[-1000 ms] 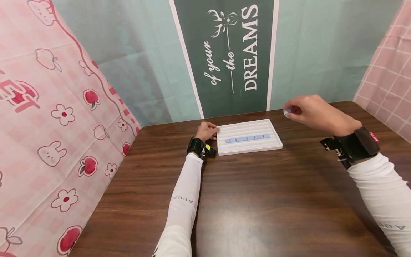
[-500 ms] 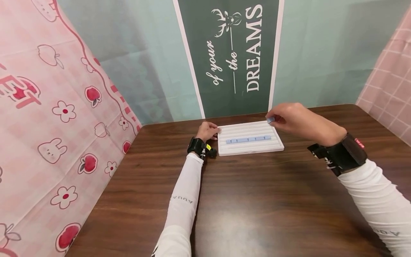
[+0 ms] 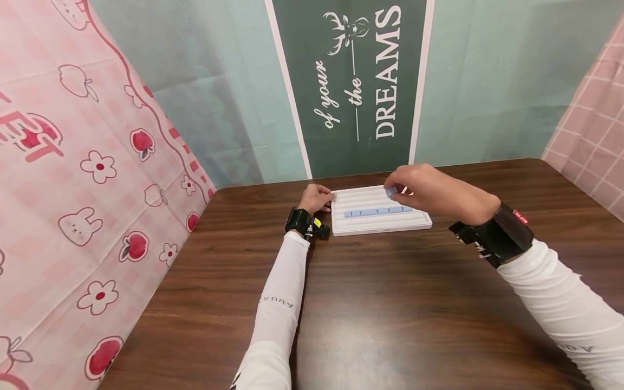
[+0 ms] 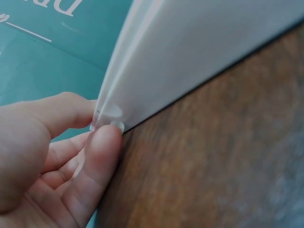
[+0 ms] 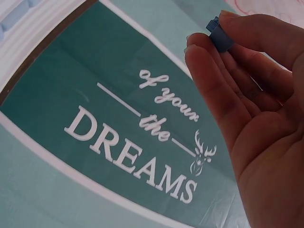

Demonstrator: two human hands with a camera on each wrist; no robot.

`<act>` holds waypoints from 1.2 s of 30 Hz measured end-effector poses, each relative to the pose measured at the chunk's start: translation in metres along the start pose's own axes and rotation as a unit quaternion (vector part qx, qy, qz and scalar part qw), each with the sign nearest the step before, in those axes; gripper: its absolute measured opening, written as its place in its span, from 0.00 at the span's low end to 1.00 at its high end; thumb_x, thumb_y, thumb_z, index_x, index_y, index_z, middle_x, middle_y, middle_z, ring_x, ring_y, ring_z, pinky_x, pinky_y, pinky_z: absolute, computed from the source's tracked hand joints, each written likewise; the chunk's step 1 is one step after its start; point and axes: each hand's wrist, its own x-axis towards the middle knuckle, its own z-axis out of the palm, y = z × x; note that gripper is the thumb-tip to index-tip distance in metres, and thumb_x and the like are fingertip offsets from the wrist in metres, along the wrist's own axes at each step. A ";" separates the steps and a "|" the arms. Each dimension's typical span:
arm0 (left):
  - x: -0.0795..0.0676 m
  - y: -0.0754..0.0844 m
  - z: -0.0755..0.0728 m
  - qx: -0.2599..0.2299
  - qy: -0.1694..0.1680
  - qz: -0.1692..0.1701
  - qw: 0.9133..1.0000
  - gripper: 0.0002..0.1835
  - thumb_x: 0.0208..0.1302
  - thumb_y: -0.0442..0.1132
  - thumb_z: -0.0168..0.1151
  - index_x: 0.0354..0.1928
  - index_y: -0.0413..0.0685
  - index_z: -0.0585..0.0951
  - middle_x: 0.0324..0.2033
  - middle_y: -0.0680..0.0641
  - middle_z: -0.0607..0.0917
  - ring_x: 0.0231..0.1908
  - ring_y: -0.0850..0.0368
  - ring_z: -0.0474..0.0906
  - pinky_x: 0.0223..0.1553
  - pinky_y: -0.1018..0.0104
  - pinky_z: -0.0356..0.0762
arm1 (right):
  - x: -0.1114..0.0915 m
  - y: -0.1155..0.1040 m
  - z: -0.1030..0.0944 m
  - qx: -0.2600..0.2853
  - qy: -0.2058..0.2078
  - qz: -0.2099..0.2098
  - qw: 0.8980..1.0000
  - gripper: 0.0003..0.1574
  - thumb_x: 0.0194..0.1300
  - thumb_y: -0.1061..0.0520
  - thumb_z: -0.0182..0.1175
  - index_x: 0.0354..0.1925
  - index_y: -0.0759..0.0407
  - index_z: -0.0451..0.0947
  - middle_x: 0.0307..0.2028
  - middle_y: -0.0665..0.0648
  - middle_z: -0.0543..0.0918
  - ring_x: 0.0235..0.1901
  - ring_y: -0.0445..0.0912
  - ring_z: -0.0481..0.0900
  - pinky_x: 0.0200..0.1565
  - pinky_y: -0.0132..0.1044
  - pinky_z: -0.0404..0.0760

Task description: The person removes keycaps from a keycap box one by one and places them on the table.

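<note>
My right hand (image 3: 434, 190) pinches a small blue keycap (image 5: 221, 39) between thumb and fingers, above the right half of a white ridged tray (image 3: 380, 231). In the right wrist view, the keycap's hollow end with its stem points up and left. A row of several blue keycaps (image 3: 369, 212) of differing widths lies along one groove of the tray; my right hand covers part of its right end in the head view. At the tray's left edge, my left hand (image 3: 314, 199) holds the corner between thumb and fingers, as the left wrist view shows.
The tray lies flat near the back of a dark wooden table (image 3: 351, 303). Behind it hangs a green curtain (image 3: 361, 151) with white lettering. A pink patterned cloth (image 3: 112, 227) borders the left side, and a pink checked cloth (image 3: 590, 124) the right.
My right hand has moved left with the pinched keycap, from beyond the tray's right side to over the tray. My left hand has stayed at the tray's left edge.
</note>
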 end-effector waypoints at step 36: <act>-0.003 0.000 -0.002 -0.002 -0.002 0.001 1.000 0.13 0.63 0.34 0.66 0.47 0.33 0.84 0.29 0.43 0.84 0.24 0.58 0.79 0.29 0.68 0.86 | 0.042 -0.023 0.085 0.043 -0.084 -0.012 0.995 0.08 0.63 0.67 0.61 0.36 0.56 0.84 0.29 0.48 0.78 0.32 0.43 0.74 0.38 0.34 0.78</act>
